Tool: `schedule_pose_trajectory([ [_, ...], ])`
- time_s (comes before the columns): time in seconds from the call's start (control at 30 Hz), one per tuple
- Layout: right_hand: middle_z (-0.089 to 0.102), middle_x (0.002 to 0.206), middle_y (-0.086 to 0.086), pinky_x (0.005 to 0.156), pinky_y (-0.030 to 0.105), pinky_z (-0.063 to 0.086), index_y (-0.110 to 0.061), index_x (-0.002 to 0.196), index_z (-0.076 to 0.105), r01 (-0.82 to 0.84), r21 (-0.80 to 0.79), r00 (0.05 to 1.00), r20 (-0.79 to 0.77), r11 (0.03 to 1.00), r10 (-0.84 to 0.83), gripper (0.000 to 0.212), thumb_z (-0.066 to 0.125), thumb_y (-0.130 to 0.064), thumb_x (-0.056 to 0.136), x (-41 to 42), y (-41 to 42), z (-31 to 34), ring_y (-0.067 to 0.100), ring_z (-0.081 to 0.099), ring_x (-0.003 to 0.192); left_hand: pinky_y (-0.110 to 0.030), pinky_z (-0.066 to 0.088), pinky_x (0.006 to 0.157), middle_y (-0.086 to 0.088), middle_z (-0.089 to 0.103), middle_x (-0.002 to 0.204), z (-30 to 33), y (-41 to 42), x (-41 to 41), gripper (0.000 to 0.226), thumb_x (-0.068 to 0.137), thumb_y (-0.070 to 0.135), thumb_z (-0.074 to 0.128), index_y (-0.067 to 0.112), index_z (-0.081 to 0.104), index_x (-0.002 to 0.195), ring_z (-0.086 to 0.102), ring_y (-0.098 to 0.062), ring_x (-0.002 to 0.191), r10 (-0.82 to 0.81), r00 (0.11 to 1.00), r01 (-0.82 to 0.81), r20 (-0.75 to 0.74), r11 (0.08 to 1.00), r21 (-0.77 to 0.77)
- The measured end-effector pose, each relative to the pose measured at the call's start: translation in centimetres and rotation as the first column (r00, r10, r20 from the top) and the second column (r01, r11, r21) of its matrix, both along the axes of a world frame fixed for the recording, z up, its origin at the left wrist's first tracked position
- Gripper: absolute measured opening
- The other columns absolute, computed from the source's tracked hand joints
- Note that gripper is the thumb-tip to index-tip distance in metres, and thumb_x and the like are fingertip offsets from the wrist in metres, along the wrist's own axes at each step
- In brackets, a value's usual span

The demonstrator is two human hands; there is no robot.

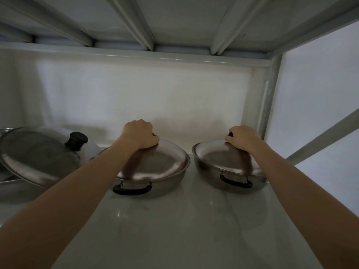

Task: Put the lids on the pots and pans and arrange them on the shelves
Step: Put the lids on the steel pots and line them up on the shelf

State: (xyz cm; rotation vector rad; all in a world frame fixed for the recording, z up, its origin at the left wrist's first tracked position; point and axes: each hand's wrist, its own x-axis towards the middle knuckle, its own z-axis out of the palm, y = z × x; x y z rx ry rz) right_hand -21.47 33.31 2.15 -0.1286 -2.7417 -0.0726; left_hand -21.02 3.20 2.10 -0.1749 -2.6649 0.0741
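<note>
White shelf (pixel 174 220) holds three pots. Far left, a tilted lid (pixel 38 154) leans. Left hand (pixel 140 134) wraps tight around the middle lid (pixel 157 162) knob; right hand (pixel 242 137) wraps tight around the right lid (pixel 211 154) knob.

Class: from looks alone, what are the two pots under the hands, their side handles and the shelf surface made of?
Middle pot and right pot: probably stainless steel, grey with mirror-like reflections. Side handles: matte black, likely plastic, on wire brackets. Shelf surface: glossy white with faint veins, marble-look; true material unclear.
</note>
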Motion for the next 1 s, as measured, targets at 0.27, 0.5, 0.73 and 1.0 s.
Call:
schedule_pose_trajectory([
  [0.27, 0.054, 0.083, 0.009, 0.068, 0.031, 0.039, -0.009, 0.085, 0.051, -0.001, 0.008, 1.0, 0.007, 1.0, 0.001, 0.028, 0.045, -0.035, 0.092, 0.2, 0.0, 0.0, 0.026, 0.051, 0.077, -0.032, 0.042, 0.077, -0.014, 0.062, 0.109, 0.2, 0.0, -0.1, 0.033, 0.087, 0.035, 0.048, 0.008, 0.061, 0.1, 0.059, -0.032, 0.101, -0.013, 1.0, 0.013, 0.02, 1.0, -0.009],
  [0.5, 0.054, 0.089, 0.01, 0.069, 0.032, 0.039, -0.007, 0.098, 0.056, 0.041, 0.024, 0.999, 0.012, 0.999, -0.041, 0.038, 0.036, -0.04, 0.095, 0.3, -0.1, -0.1, 0.026, 0.05, 0.081, -0.032, 0.043, 0.077, -0.014, 0.064, 0.107, -0.2, -0.2, -0.1, 0.045, 0.089, 0.045, 0.045, 0.005, 0.063, 0.1, 0.059, -0.032, 0.101, -0.011, 1.0, 0.011, 0.013, 1.0, 0.022],
  [0.73, 0.059, 0.103, 0.015, 0.072, 0.034, 0.041, -0.006, 0.118, 0.041, 0.063, -0.08, 0.998, 0.003, 0.995, -0.063, 0.049, 0.04, -0.048, 0.093, 0.9, -0.7, -0.2, 0.027, 0.05, 0.082, -0.031, 0.043, 0.075, -0.011, 0.066, 0.103, -0.2, -0.4, 0.4, 0.062, 0.086, 0.062, 0.043, 0.006, 0.064, 0.101, 0.06, -0.03, 0.099, 0.002, 1.0, -0.003, 0.027, 1.0, 0.031],
  [1.0, 0.027, 0.147, 0.016, 0.102, 0.049, 0.035, -0.012, 0.137, 0.038, 0.139, 0.037, 0.988, -0.079, 0.99, -0.136, 0.06, 0.032, -0.054, 0.094, 3.5, -2.4, -0.1, 0.035, 0.027, 0.135, -0.038, 0.041, 0.089, -0.006, 0.053, 0.126, -0.1, -0.9, 1.7, 0.07, 0.084, 0.069, 0.036, 0.014, 0.049, 0.125, 0.046, -0.027, 0.122, 0.013, 0.998, -0.012, -0.058, 1.0, 0.022],
])
